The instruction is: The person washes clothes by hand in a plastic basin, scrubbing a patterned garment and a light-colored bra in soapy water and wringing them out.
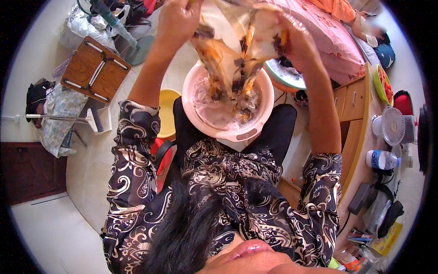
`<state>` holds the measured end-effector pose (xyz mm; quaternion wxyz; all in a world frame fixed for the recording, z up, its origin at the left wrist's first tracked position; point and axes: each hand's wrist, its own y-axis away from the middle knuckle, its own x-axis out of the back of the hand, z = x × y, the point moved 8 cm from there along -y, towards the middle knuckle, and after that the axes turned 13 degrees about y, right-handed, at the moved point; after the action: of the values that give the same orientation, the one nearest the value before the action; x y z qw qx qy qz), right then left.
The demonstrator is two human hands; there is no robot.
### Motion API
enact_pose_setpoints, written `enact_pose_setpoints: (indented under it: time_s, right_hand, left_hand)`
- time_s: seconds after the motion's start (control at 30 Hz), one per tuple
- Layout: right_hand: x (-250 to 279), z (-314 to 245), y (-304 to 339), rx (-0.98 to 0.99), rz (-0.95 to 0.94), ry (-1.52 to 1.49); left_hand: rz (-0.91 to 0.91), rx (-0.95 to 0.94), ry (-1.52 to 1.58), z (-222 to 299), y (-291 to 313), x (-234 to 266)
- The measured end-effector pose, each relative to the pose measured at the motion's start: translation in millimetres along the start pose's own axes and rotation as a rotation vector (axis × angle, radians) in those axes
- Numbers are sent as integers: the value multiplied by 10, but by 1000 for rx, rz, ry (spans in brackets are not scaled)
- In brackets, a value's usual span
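Both my hands are raised in front of me with a wet, thin patterned cloth (237,59) stretched between them. The cloth is sheer beige with orange and black markings. Gripping its left side is my closed left hand (180,20). My right hand (292,39) holds the other side, with fingers partly covered by fabric and blurred. The lower end hangs into a pink basin (187,91), which sits between my knees. Cloudy, sudsy water (228,119) and more pale fabric fill the basin.
A yellow basin (169,114) stands left of the pink one. A teal-rimmed basin (299,82) is at the right, near the pink-covered bed (328,39). Left are a folding table (96,68) and a dustpan (104,119). A wooden cabinet (349,102) lines my right; another person reclines beyond.
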<state>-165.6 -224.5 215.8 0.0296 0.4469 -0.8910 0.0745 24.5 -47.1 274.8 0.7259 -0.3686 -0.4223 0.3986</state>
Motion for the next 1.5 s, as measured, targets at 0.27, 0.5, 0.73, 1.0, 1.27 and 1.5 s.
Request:
enact_pose_setpoints:
  time_s: [0.27,0.5,0.73,1.0,1.27,1.5]
  right_hand:
    - [-448,2216,218,-190,-37,587]
    - [-1055,2968,836,-197,-40,1224]
    - [-1465,3253,815,-299,-139,1028]
    - [-1191,3582,819,-477,46,632]
    - [-776,3780,222,-385,-153,1038]
    - [-537,3032,383,-351,207,497]
  left_hand:
    - [-496,416,73,-740,2321,-1164]
    - [-864,842,-279,-370,3480,-1510]
    - [-894,646,-446,-812,4231,-1563]
    - [-1026,1281,91,-355,3789,-1355]
    - [-540,1369,724,-1171,3890,-2076]
    - [-551,725,336,-846,3213,-1625]
